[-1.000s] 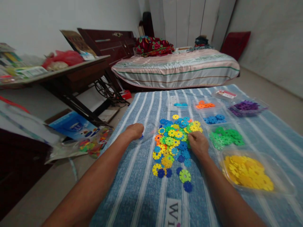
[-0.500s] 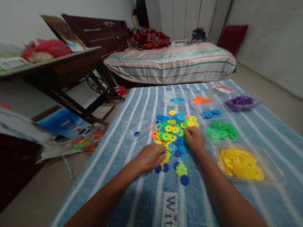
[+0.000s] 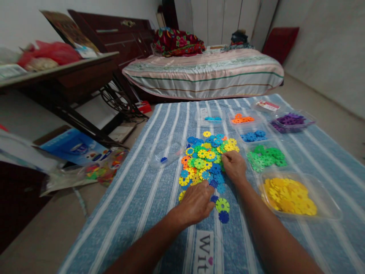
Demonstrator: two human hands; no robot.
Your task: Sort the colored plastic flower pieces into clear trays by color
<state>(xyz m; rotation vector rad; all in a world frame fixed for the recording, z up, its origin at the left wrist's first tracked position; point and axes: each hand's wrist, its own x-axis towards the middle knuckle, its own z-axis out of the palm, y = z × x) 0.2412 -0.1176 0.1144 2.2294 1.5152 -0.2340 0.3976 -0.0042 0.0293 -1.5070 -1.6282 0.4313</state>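
Observation:
A pile of flat, toothed plastic discs (image 3: 205,160) in yellow, green, blue and orange lies on a blue striped cloth (image 3: 159,198). My left hand (image 3: 196,203) rests knuckles up on the pile's near end, fingers curled down over the discs beside a green disc (image 3: 222,205) and a dark blue disc (image 3: 224,217). My right hand (image 3: 234,167) sits on the pile's right edge with its fingertips bent into the discs. What either hand pinches is hidden under the fingers.
Clear trays hold sorted discs: yellow (image 3: 288,195), green (image 3: 265,157), blue (image 3: 252,136), orange (image 3: 242,119), purple (image 3: 291,121), light blue (image 3: 212,118). A clear tray with one blue disc (image 3: 165,156) lies left of the pile. A mattress (image 3: 205,78) and a dark table (image 3: 65,80) stand beyond.
My left hand has left the clear tray on the left and come back to the pile's near end, leaving one blue disc in the tray. My right hand has stayed at the pile's right edge.

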